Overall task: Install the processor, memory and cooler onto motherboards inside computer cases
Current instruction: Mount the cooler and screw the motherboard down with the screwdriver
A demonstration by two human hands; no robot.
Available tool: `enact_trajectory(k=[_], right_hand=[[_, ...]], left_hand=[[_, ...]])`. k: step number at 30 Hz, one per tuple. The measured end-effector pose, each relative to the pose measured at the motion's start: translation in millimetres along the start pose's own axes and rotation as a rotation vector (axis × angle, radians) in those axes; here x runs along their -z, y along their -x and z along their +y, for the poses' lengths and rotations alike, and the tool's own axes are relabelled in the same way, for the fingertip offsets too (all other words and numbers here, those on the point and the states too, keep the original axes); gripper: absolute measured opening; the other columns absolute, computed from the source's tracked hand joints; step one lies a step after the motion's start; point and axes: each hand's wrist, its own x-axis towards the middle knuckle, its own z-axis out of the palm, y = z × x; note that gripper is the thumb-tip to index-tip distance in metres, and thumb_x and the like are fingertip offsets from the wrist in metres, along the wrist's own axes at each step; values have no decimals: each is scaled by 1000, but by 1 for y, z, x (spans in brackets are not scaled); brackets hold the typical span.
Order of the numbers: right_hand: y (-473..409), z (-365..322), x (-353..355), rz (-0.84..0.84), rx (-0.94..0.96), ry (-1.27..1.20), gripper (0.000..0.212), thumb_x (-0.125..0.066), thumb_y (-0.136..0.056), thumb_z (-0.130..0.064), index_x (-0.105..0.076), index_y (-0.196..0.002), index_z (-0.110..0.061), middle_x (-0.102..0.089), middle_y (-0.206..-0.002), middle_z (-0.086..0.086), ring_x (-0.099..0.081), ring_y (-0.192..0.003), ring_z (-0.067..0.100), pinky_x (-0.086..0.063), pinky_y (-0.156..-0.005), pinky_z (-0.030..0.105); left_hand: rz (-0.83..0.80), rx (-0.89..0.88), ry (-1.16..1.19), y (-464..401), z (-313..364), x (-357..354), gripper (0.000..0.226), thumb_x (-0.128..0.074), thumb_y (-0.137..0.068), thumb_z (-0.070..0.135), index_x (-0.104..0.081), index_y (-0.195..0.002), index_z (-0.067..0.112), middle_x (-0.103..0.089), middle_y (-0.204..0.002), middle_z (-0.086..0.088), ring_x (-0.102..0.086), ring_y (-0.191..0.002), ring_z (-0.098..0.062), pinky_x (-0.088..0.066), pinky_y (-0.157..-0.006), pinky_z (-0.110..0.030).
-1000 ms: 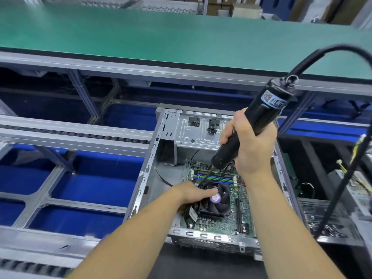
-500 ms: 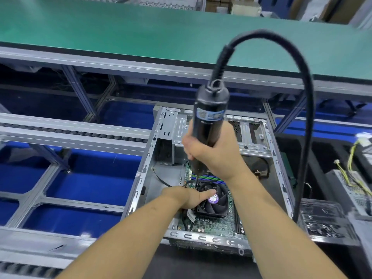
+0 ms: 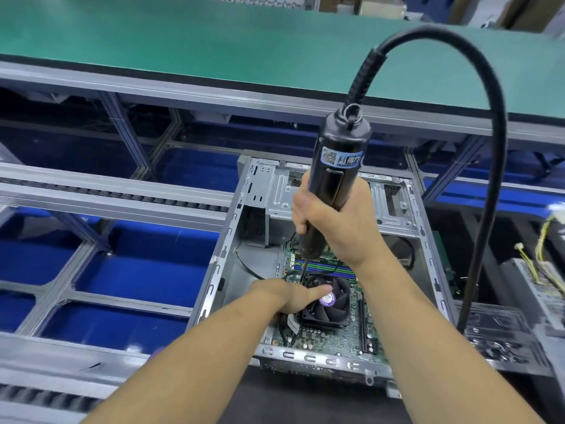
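Right hand (image 3: 333,221) wraps tight round the black electric screwdriver (image 3: 334,185), tool near upright, its bit (image 3: 304,268) dropping straight down at the far-left corner of the cooler (image 3: 327,301). That cooler sits on the motherboard (image 3: 321,338) inside the open case (image 3: 232,240), directly beneath the tool. Left hand (image 3: 284,296) rests on the fan's near-left side, thumb stretched flat across the top, other fingers hidden. Bit looks lined up on the screw, though the tip's contact is too small to tell.
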Motion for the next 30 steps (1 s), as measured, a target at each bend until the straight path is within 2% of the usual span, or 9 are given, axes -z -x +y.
enact_trajectory(k=[3,6,8,10,13,16,18,21,30], right_hand=[[7,-1,6,40,21,6,51,-73,-74,-38,-52,-77,7,-55,-62,24,-55,-58,37,-50,-59,59],[14,-10,21,166,99,-54,27,-73,-78,-36,-61,-74,-12,-59,-61,9,-56,-56,30,-49,-59,49],[15,-25,40,284,204,-161,18,-76,-84,-37,-64,-75,-27,-59,-61,1,-54,-51,26,-48,-59,38],[17,-37,64,370,269,-193,25,-79,-85,-48,-65,-75,-30,-58,-59,-3,-53,-47,24,-46,-57,34],[25,-42,94,495,227,-149,31,-81,-80,-53,-64,-70,-28,-57,-55,-2,-50,-44,23,-44,-55,34],[38,-30,108,580,150,-164,30,-78,-85,-43,-60,-67,-26,-53,-55,2,-48,-44,23,-43,-54,35],[45,-23,110,591,126,-148,26,-73,-85,-37,-60,-65,-26,-53,-55,3,-48,-45,25,-43,-56,36],[50,-17,109,582,116,-124,23,-71,-85,-37,-63,-65,-28,-54,-55,2,-49,-46,25,-45,-56,36],[45,-10,107,569,95,-134,19,-71,-84,-40,-64,-68,-31,-55,-56,1,-51,-46,25,-46,-55,34]], left_hand=[[20,-18,58,-1,-1,-2,115,-11,-68,99,-29,-155,26,-28,-162,-4,-30,-146,-30,-26,-117,-50],[91,-10,-47,1,1,-3,113,-8,-69,98,-50,-142,24,-40,-155,-2,-42,-138,-28,-36,-108,-45],[240,1,-196,2,3,-2,103,-9,-68,99,-67,-99,20,-65,-125,-1,-61,-109,-24,-44,-81,-35],[474,-29,-332,6,7,3,89,-19,-66,100,-55,-65,19,-62,-74,3,-58,-66,-16,-36,-57,-25],[780,-155,-472,13,16,9,76,-38,-68,94,-44,-54,20,-46,-53,6,-47,-48,-13,-30,-48,-22],[870,-439,-526,4,27,7,69,-43,-73,88,-47,-76,19,-48,-74,3,-50,-72,-18,-39,-60,-32],[670,-582,-464,-1,35,3,82,-49,-68,90,-50,-106,18,-53,-101,-1,-51,-98,-23,-44,-84,-42],[423,-529,-466,-6,40,-8,126,-59,-56,92,-23,-150,16,-38,-148,-7,-40,-133,-31,-35,-109,-54],[475,-517,-607,-14,40,-18,104,-56,-71,79,-24,-146,15,-34,-141,-6,-39,-126,-33,-37,-103,-52]])
